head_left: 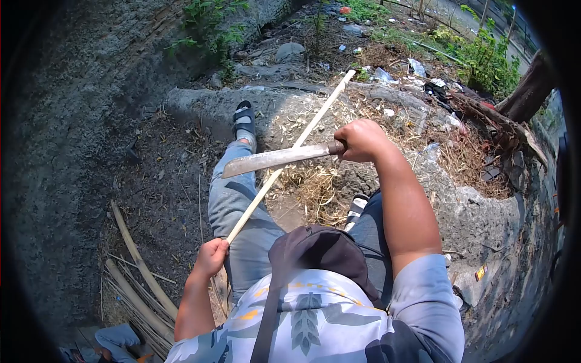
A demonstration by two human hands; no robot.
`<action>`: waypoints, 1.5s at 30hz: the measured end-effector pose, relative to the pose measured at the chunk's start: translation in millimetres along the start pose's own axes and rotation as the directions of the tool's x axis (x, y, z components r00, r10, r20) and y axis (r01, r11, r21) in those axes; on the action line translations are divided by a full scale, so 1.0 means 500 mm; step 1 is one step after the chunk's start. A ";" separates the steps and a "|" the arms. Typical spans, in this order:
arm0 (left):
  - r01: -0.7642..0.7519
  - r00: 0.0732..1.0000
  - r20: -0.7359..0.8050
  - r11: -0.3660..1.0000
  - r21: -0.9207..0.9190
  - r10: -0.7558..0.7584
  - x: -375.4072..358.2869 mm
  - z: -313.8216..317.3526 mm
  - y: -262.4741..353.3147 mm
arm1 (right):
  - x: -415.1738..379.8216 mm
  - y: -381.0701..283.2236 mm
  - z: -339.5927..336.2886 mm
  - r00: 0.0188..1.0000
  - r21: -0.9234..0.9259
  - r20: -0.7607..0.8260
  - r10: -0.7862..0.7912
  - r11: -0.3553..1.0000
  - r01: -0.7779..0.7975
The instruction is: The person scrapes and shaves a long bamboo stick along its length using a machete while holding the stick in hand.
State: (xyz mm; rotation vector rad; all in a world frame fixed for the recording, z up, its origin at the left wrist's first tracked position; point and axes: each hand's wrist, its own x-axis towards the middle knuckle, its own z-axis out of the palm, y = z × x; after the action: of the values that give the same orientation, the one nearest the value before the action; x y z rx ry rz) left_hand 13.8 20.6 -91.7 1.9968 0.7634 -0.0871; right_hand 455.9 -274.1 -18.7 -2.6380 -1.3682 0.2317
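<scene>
My right hand (363,140) is wrapped round the dark handle of a machete (275,159), its broad worn blade pointing left. The blade lies across a long pale wooden strip (321,113) and overlaps it near mid-length in this view. My left hand (212,255) grips the strip's near end beside my left thigh. From there the strip slants up and to the right, its far end over the rough ground ledge. Pale shavings (315,181) are scattered on the ground beneath the blade, between my legs.
Several long split strips (142,266) lie at lower left, close to another person's leg (118,339). A rough wall (60,151) rises along the left. Litter and plants (490,66) cover the ground ahead, with a tree trunk (526,91) at right. A dark bag (324,257) rests on my lap.
</scene>
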 end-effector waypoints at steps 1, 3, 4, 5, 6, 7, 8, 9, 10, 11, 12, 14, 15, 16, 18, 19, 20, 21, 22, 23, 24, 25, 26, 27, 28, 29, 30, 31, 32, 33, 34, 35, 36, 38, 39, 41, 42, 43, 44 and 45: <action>-0.011 1.000 -0.006 1.000 0.008 0.011 0.000 0.001 0.004 | 0.002 0.015 -0.006 0.999 0.039 0.010 0.035 0.999 -0.035; -0.041 0.999 -0.028 0.999 0.020 0.041 -0.002 0.004 0.002 | -0.017 0.042 -0.036 0.980 0.176 0.045 0.195 0.964 -0.199; -0.060 0.997 -0.041 0.998 0.027 0.061 -0.003 0.006 -0.005 | -0.012 0.077 -0.021 0.942 0.189 0.014 0.336 0.924 -0.333; -0.081 0.995 -0.053 0.996 0.033 0.083 -0.001 0.008 -0.008 | -0.008 0.109 -0.006 0.872 0.253 -0.060 0.485 0.853 -0.457; -0.085 0.995 -0.050 0.994 0.072 0.089 -0.001 0.008 0.006 | -0.007 0.130 0.002 0.773 0.327 -0.122 0.623 0.760 -0.562; -0.088 0.994 -0.048 0.990 0.111 0.094 -0.002 0.008 0.031 | -0.008 0.148 0.016 0.769 0.333 -0.112 0.629 0.753 -0.567; -0.089 0.994 -0.044 0.984 0.151 0.097 -0.003 0.007 0.044 | -0.009 0.163 0.032 0.767 0.340 -0.100 0.634 0.746 -0.573; -0.085 0.995 -0.042 0.988 0.128 0.091 -0.003 0.008 0.039 | -0.012 0.162 0.028 0.764 0.344 -0.088 0.639 0.739 -0.579; -0.079 0.996 -0.038 0.991 0.105 0.083 -0.005 0.007 0.028 | -0.012 0.160 0.028 0.758 0.324 -0.083 0.647 0.737 -0.594; -0.076 0.996 -0.032 0.994 0.084 0.079 -0.001 0.007 0.021 | -0.009 0.157 0.028 0.750 0.305 -0.082 0.657 0.733 -0.608; -0.088 0.995 -0.033 0.992 0.091 0.092 0.003 0.007 0.018 | -0.009 0.146 0.022 0.742 0.288 -0.077 0.666 0.727 -0.623; -0.104 0.993 -0.038 0.988 0.111 0.109 -0.001 0.005 0.011 | -0.009 0.137 0.015 0.763 0.343 -0.079 0.642 0.736 -0.584; -0.099 0.994 -0.035 0.989 0.111 0.104 -0.004 0.003 0.007 | -0.007 0.136 0.013 0.779 0.361 -0.085 0.622 0.747 -0.557; -0.099 0.994 -0.033 0.989 0.110 0.104 -0.003 0.002 0.004 | -0.002 0.137 0.010 0.793 0.379 -0.096 0.601 0.759 -0.529; -0.100 0.994 -0.036 0.989 0.105 0.104 0.002 0.003 -0.002 | 0.006 0.144 0.013 0.822 0.472 -0.065 0.565 0.743 -0.474; -0.095 0.994 -0.039 0.990 0.102 0.100 0.001 0.003 -0.007 | 0.011 0.145 0.019 0.835 0.507 -0.044 0.548 0.732 -0.454; -0.091 0.995 -0.041 0.991 0.098 0.095 0.001 0.003 -0.011 | 0.015 0.146 0.025 0.847 0.542 -0.023 0.531 0.719 -0.435; -0.084 0.996 -0.035 0.993 0.084 0.087 0.002 0.002 -0.010 | 0.008 0.130 0.015 0.852 0.630 0.032 0.522 0.652 -0.423; -0.076 0.996 -0.030 0.995 0.068 0.078 0.002 0.002 -0.010 | 0.007 0.130 0.022 0.868 0.661 0.060 0.493 0.632 -0.404; -0.068 0.997 -0.024 0.996 0.052 0.069 0.001 0.003 -0.010 | 0.008 0.132 0.033 0.883 0.691 0.086 0.461 0.611 -0.386; -0.074 0.997 -0.022 0.996 0.046 0.075 0.001 0.004 -0.007 | 0.007 0.128 0.033 0.897 0.721 0.108 0.428 0.588 -0.367; -0.082 0.996 -0.021 0.996 0.040 0.083 0.000 0.005 -0.002 | 0.006 0.124 0.031 0.904 0.614 0.089 0.419 0.691 -0.381; -0.091 0.996 -0.022 0.995 0.035 0.092 0.001 0.004 0.002 | 0.006 0.118 0.028 0.925 0.549 0.077 0.371 0.759 -0.350; -0.087 0.996 -0.018 0.995 0.038 0.088 0.003 0.003 -0.002 | 0.004 0.106 0.025 0.945 0.480 0.070 0.320 0.819 -0.313; -0.082 0.996 -0.015 0.996 0.041 0.083 0.005 0.002 -0.009 | 0.001 0.085 0.016 0.961 0.408 0.068 0.268 0.872 -0.272; -0.075 0.997 -0.011 0.996 0.043 0.076 0.004 0.001 -0.016 | -0.001 0.064 0.006 0.966 0.343 0.115 0.233 0.903 -0.259; -0.079 0.997 -0.019 0.996 0.049 0.080 0.002 0.001 -0.012 | -0.002 0.036 0.001 0.972 0.277 0.129 0.195 0.934 -0.224; -0.084 0.996 -0.026 0.995 0.054 0.085 -0.001 0.003 -0.003 | -0.003 0.016 0.003 0.981 0.226 0.111 0.160 0.957 -0.181; -0.089 0.995 -0.036 0.994 0.057 0.091 -0.002 0.005 0.005 | -0.002 0.006 0.002 0.988 0.172 0.094 0.121 0.976 -0.136; -0.087 0.995 -0.036 0.992 0.088 0.091 -0.002 0.005 0.013 | -0.005 0.003 -0.011 0.990 0.158 0.088 0.107 0.980 -0.120; -0.084 0.995 -0.038 0.989 0.118 0.089 -0.004 0.004 0.019 | -0.011 0.002 -0.030 0.992 0.142 0.082 0.091 0.985 -0.102; -0.080 0.995 -0.042 0.986 0.145 0.087 -0.006 0.003 0.021 | -0.014 0.006 -0.041 0.994 0.125 0.077 0.072 0.989 -0.081; -0.098 0.993 -0.047 0.988 0.117 0.104 -0.005 0.003 0.012 | -0.016 0.034 -0.036 0.992 0.174 0.053 0.110 0.978 -0.118; -0.135 0.989 -0.049 0.989 0.060 0.138 0.000 0.006 -0.012 | -0.018 0.118 -0.002 0.940 0.264 -0.054 0.338 0.912 -0.313; -0.119 0.991 -0.043 0.989 0.082 0.123 -0.002 0.009 -0.005 | -0.021 0.148 0.008 0.844 0.301 -0.156 0.513 0.839 -0.454; -0.098 0.994 -0.034 0.987 0.129 0.103 -0.001 0.008 0.025 | -0.010 0.190 0.037 0.680 0.295 -0.182 0.710 0.699 -0.652; -0.071 0.997 -0.029 0.992 0.106 0.075 -0.004 0.006 0.030 | -0.016 0.180 0.031 0.657 0.270 -0.129 0.743 0.664 -0.697; -0.043 0.999 -0.023 0.996 0.082 0.045 -0.005 0.005 0.033 | -0.017 0.170 0.027 0.664 0.274 -0.085 0.743 0.658 -0.701; -0.015 1.000 -0.015 0.998 0.059 0.016 -0.004 0.005 0.033 | -0.015 0.160 0.023 0.669 0.243 -0.050 0.742 0.658 -0.712; -0.025 1.000 -0.017 0.998 0.063 0.026 -0.005 0.006 0.027 | -0.010 0.154 0.023 0.671 0.253 -0.065 0.739 0.662 -0.705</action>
State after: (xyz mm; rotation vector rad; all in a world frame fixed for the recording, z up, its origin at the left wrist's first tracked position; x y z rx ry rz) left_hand 19.6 12.4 -82.1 2.0683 0.7543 -0.0795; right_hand 511.9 -321.0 -45.9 -2.7857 -0.1426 0.2221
